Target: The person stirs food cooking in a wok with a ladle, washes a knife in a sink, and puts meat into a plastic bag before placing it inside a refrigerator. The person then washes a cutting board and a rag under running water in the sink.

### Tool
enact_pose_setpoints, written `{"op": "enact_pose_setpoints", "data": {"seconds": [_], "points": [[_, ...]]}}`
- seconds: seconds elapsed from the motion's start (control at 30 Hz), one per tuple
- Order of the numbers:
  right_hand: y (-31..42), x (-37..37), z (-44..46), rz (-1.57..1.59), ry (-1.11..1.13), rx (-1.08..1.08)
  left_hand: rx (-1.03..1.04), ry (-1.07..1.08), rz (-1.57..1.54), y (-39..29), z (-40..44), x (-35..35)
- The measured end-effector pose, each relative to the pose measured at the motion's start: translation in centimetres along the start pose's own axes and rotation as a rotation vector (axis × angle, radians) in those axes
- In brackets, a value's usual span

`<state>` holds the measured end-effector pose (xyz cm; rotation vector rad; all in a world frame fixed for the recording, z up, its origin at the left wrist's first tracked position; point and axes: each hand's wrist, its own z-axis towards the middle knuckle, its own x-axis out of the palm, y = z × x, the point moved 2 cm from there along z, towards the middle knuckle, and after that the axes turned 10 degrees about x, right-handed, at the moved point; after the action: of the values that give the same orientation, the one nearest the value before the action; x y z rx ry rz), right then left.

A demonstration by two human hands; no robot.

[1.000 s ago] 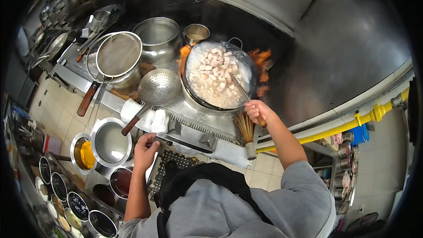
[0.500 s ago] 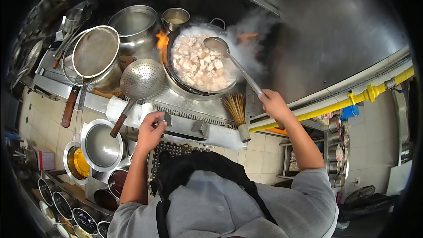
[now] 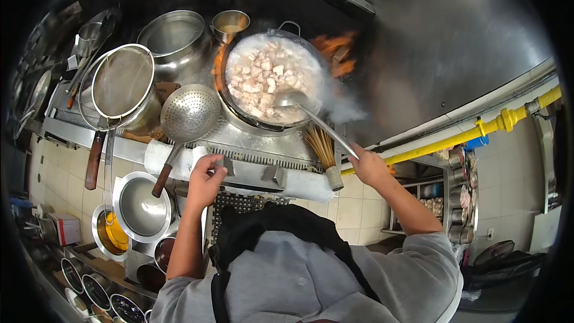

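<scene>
Item one: my right hand [image 3: 369, 168], closed round the handle of one ladle [image 3: 327, 125], its bowl among pale chunks [image 3: 263, 76] in the wok [image 3: 238, 117], at that hand's ten o'clock. Item two: my left hand [image 3: 207, 178], loosely half-open.

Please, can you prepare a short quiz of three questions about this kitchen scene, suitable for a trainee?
1. Multiple choice: What holds the ladle?
A) the left hand
B) the right hand
C) both hands together

2. True or false: Flames are visible beside the wok.

3. Fill in the missing word: From the person's view, the strainer with many small holes lies to the ______ of the wok.

Key: 1. B; 2. true; 3. left
</scene>
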<state>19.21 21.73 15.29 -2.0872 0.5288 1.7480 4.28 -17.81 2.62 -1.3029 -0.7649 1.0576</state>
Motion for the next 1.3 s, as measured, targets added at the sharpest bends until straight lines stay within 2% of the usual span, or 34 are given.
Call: {"op": "enact_pose_setpoints", "data": {"seconds": [0.07, 0.1, 0.2, 0.23, 0.3, 0.37, 0.43, 0.5, 0.6, 0.63, 0.7, 0.73, 0.83, 0.9, 1.03, 1.1, 1.13, 1.17, 1.2, 1.3], "points": [[0.9, -2.1, -0.2, 0.118, 0.051, 0.032, 0.060, 0.006, 0.044, -0.6, 0.3, -0.3], [0.9, -2.9, -0.5, 0.113, 0.050, 0.031, 0.051, -0.008, 0.029, -0.5, 0.3, -0.5], [-0.5, -4.6, -0.5, 0.405, 0.074, 0.107, -0.004, -0.035, -0.024, 1.4, 0.0, -1.0], [-0.3, -4.6, 0.3, 0.396, 0.076, 0.107, -0.046, -0.042, -0.045, 1.9, -0.3, -1.1], [1.1, -4.5, 2.6, 0.390, 0.025, 0.130, -0.069, -0.050, -0.066, 1.9, -0.7, -0.9], [2.4, -1.2, 5.5, 0.354, -0.029, 0.142, -0.078, -0.029, -0.083, 1.4, -1.2, -0.7], [3.5, 2.5, 8.2, 0.280, -0.246, 0.145, -0.083, -0.045, -0.083, 0.4, -1.9, -1.3], [5.6, 5.2, 8.5, 0.486, 0.013, 0.346, -0.087, -0.068, -0.078, 0.7, -2.6, -2.3], [10.5, 5.8, 4.9, 1.180, 0.651, 0.584, -0.098, -0.181, -0.185, 1.8, -5.0, -4.9], [11.1, 5.3, 5.4, 1.171, 0.657, 0.572, -0.098, -0.196, -0.185, 2.1, -5.5, -5.4], [12.1, 4.7, 6.5, 1.547, 0.988, 0.605, -0.094, -0.292, -0.249, 2.5, -6.5, -6.4], [12.5, 4.7, 7.9, 1.730, 1.173, 0.623, -0.112, -0.276, -0.277, 1.8, -6.5, -6.7], [12.9, 4.2, 10.0, 1.826, 1.281, 0.636, -0.110, -0.245, -0.206, 1.1, -6.1, -7.0], [11.0, 3.4, 9.3, 1.817, 1.330, 0.551, -0.102, -0.255, -0.213, 0.9, -6.4, -7.7], [9.7, 2.7, 9.1, 1.750, 1.407, 0.630, -0.118, -0.282, -0.279, 1.8, -6.0, -8.5], [10.6, 4.1, 11.9, 1.888, 1.427, 0.576, -0.135, -0.254, -0.295, 0.3, -5.0, -7.8], [11.7, 4.1, 12.5, 1.961, 1.542, 0.552, -0.123, -0.198, -0.271, -0.9, -4.2, -7.2], [11.8, 3.5, 12.7, 1.973, 1.535, 0.538, -0.104, -0.141, -0.247, -1.6, -3.3, -6.5], [12.0, 2.9, 12.4, 2.059, 1.537, 0.532, 0.003, -0.135, -0.178, -1.8, -2.9, -6.0], [10.0, 0.6, 11.1, 2.138, 1.529, 0.533, 0.008, -0.098, -0.151, -1.3, -2.6, -5.3]]}}
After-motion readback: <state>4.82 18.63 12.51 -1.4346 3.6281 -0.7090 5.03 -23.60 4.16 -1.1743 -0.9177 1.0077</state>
